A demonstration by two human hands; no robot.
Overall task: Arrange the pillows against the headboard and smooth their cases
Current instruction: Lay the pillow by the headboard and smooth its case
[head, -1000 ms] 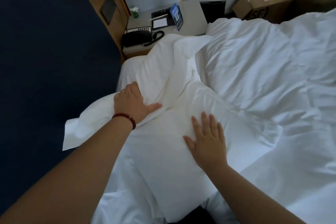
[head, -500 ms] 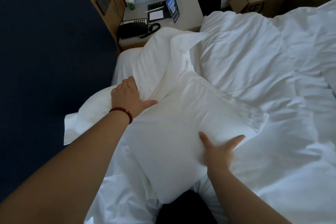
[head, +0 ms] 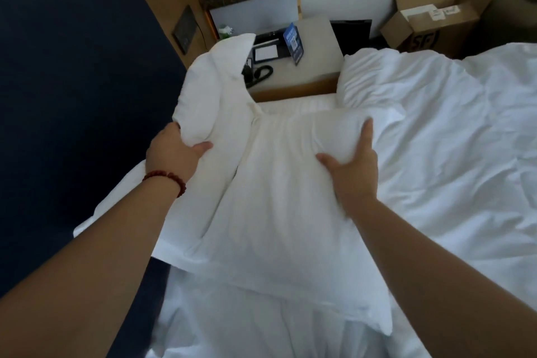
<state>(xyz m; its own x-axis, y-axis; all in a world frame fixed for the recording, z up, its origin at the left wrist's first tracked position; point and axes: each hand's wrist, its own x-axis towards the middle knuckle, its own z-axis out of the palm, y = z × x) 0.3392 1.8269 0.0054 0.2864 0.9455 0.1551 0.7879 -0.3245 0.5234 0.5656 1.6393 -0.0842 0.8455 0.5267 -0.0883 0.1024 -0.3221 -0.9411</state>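
White pillow (head: 276,212) laid on the bed (head: 450,168) just beside the dark headboard (head: 72,96), far end bunched and raised, one side clamped by the fingers of the left hand (head: 171,154), the other by those of the right hand (head: 353,171)

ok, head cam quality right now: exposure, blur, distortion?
Head view: duvet at right is bright, folds faint; headboard at left is dark, almost no detail. Head view: right hand edge slightly smeared, left hand sharper. Head view: wide-angle bend slants the nightstand edges.
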